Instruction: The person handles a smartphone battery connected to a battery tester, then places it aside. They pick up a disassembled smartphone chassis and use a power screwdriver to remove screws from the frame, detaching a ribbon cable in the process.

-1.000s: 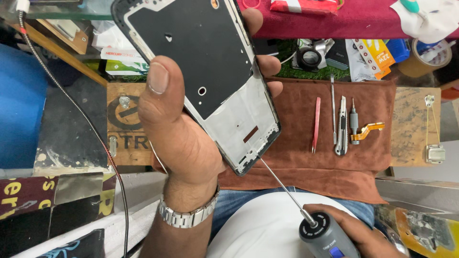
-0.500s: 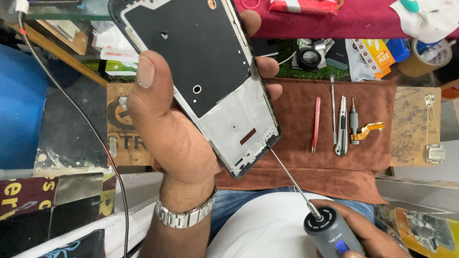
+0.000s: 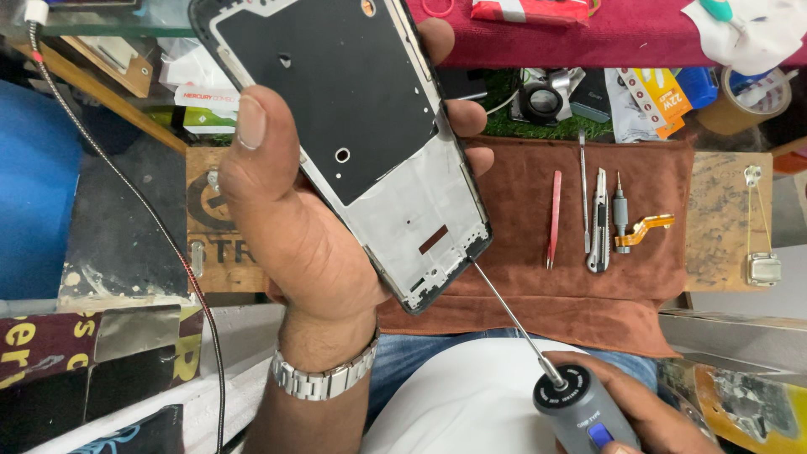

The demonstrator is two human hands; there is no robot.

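Left hand: the left hand grasps the phone frame, thumb on its left edge, fingers wrapped behind the right edge.
Phone frame: raised above the brown cloth, tilted, the inner side facing the camera.
Right hand: the right hand is clenched around the grey electric screwdriver.
Screwdriver bit: its tip meets the lower right corner of the frame.
Cloth: pink tweezers, a utility knife and an orange flex cable lie on it.

Small white-and-green box at upper left, behind thumb. White sachet beside orange-yellow packet at upper right, blue pack just beyond. Red packet with white label along top edge, on maroon cloth.
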